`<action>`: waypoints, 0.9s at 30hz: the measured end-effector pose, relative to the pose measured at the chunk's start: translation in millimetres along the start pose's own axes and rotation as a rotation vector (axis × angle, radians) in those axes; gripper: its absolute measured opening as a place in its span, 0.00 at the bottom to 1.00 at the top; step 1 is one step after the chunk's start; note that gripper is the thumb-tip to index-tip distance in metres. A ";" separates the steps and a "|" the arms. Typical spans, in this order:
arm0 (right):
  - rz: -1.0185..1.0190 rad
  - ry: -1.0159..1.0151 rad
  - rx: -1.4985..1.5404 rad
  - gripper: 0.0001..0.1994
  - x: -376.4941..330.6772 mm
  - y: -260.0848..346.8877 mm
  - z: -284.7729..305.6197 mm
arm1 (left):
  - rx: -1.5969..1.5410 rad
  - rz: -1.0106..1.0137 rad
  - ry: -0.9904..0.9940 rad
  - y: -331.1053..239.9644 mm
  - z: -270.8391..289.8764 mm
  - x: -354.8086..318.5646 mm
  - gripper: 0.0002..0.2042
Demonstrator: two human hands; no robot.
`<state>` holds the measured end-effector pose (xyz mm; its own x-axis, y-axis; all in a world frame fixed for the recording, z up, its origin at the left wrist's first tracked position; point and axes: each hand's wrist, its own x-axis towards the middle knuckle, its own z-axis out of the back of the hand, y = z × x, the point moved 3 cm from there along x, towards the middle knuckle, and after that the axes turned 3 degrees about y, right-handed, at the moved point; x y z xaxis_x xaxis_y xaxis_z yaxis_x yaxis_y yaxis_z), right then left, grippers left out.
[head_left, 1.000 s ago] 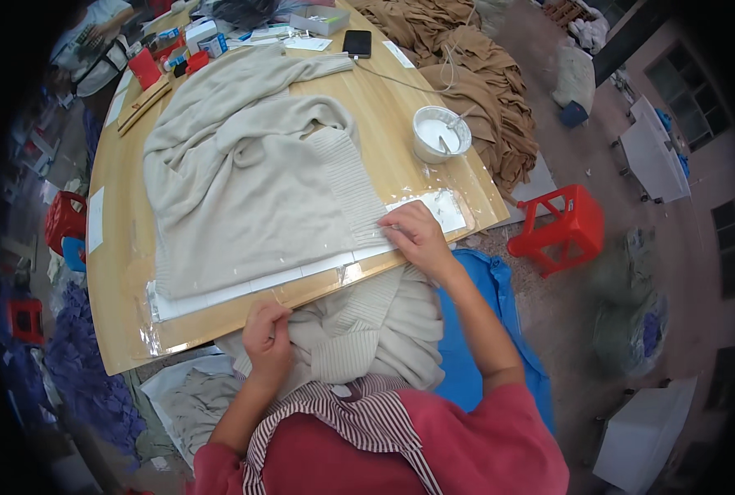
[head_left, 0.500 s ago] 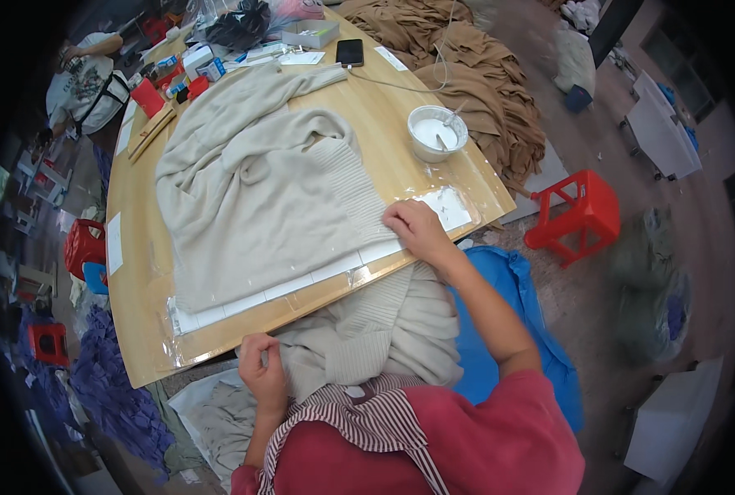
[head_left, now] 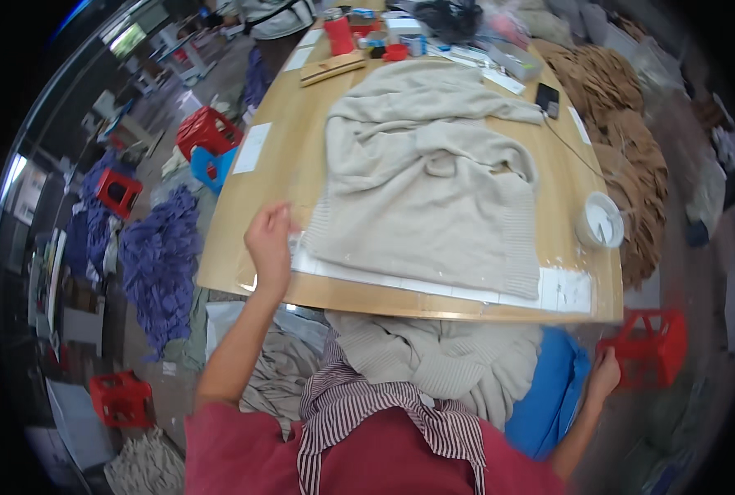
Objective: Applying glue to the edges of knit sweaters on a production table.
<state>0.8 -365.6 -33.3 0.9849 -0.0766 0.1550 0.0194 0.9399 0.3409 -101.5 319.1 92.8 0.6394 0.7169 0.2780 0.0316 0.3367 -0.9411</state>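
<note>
While left hand [head_left: 268, 243] rests loosely open at beige sweater [head_left: 425, 181] hem, knit looks soft, limp, light; best gripped at ribbed hem; right hand [head_left: 605, 375] grip unclear

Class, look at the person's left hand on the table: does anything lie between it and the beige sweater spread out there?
Nothing visible does. The left hand rests at the sweater's near-left corner on the wooden table.

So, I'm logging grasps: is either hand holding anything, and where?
Neither clearly. The left hand rests by the beige sweater hem's left corner; the right hand hangs beside the red stool.
</note>
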 end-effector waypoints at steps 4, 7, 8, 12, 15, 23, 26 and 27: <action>-0.549 0.059 1.004 0.13 -38.4 -58.4 -141.9 | 0.401 -0.045 -0.360 144.1 73.2 164.9 0.17; -0.383 -0.038 0.931 0.12 -74.3 -14.3 -143.8 | 0.117 0.646 0.158 135.5 -10.3 183.1 0.11; -0.396 -0.077 0.936 0.12 -68.9 20.8 -128.6 | 0.207 0.677 0.240 131.1 -26.4 183.0 0.12; -0.002 -0.107 1.046 0.11 -29.5 175.8 -50.3 | 0.130 0.614 0.662 109.4 -77.3 191.3 0.12; 0.259 0.064 1.077 0.11 -32.7 281.6 -28.9 | -0.220 0.447 0.486 44.5 -102.7 187.0 0.06; -0.135 1.360 1.858 0.39 53.0 557.3 -57.4 | -0.734 -0.144 0.272 -120.1 -1.7 217.0 0.04; 0.276 1.413 2.053 0.40 88.9 658.9 0.6 | -1.130 -0.672 0.728 -166.7 59.6 141.2 0.16; 0.427 1.444 2.076 0.39 69.7 692.0 24.7 | -0.548 -0.609 0.087 -166.0 82.7 108.2 0.07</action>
<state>78.6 271.3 236.3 0.3891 0.8644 0.3185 0.6250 -0.5017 0.5980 -101.0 391.2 295.0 0.4458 0.4478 0.7751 0.7479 0.2894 -0.5974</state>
